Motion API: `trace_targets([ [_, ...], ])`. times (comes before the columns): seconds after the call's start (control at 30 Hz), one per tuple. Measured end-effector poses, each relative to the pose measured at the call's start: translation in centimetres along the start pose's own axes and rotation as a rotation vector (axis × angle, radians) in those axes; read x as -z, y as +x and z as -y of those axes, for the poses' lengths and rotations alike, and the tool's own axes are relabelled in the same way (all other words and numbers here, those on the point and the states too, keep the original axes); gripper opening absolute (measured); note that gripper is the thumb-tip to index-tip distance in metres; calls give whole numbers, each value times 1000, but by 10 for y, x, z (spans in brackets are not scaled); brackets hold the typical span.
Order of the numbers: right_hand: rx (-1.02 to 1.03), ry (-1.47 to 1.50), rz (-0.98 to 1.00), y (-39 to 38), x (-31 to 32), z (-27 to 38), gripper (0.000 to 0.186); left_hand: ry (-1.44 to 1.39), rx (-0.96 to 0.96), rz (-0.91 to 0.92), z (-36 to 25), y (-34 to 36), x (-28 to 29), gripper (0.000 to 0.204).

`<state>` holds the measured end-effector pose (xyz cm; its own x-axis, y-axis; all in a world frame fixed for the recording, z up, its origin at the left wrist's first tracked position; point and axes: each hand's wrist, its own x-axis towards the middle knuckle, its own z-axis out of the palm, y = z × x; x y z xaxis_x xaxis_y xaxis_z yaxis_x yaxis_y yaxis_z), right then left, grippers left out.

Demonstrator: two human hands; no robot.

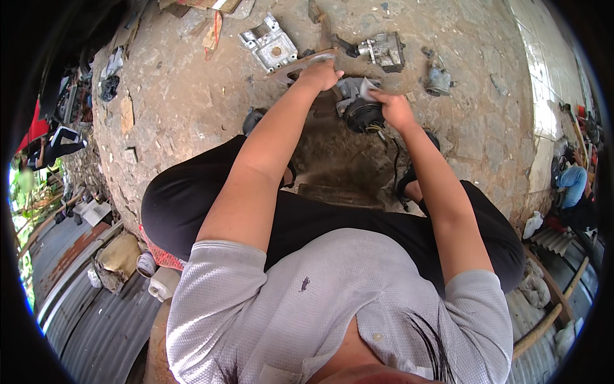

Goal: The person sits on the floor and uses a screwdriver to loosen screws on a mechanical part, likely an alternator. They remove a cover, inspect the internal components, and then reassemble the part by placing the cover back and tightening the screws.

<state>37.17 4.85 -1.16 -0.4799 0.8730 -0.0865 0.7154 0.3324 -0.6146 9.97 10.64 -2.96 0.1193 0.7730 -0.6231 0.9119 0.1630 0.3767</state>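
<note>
My left hand (322, 76) reaches forward and closes on the edge of a flat, tan-grey metal plate (289, 72) with an opening in it. Beside it, my right hand (396, 109) pinches a small whitish piece of paper or cloth (368, 88). Just below that piece lies a grey metal housing (348, 93) joined to a black round part (362, 117) with thin wires. Whether the whitish piece touches the housing I cannot tell. A silvery cast-metal cover (268, 43) lies beyond the plate, and a metal mechanical part (382, 51) lies beyond the housing.
A small grey cylindrical part (439, 80) lies to the right on the rough stone floor (473, 141). Corrugated metal sheets (105, 320) and a white jug (164, 283) are at lower left. A seated person (571, 182) is at far right; another person (57, 144) is at far left.
</note>
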Motion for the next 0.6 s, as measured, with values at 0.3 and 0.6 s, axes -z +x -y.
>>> trace_targets([
  [0.3, -429, -88, 56, -3, -4, -14, 56, -13, -7, -8, -3, -4, -1, 76],
  [0.6, -207, -115, -13, 8, 5, -1, 54, 5, -37, -103, 3, 9, -11, 71],
])
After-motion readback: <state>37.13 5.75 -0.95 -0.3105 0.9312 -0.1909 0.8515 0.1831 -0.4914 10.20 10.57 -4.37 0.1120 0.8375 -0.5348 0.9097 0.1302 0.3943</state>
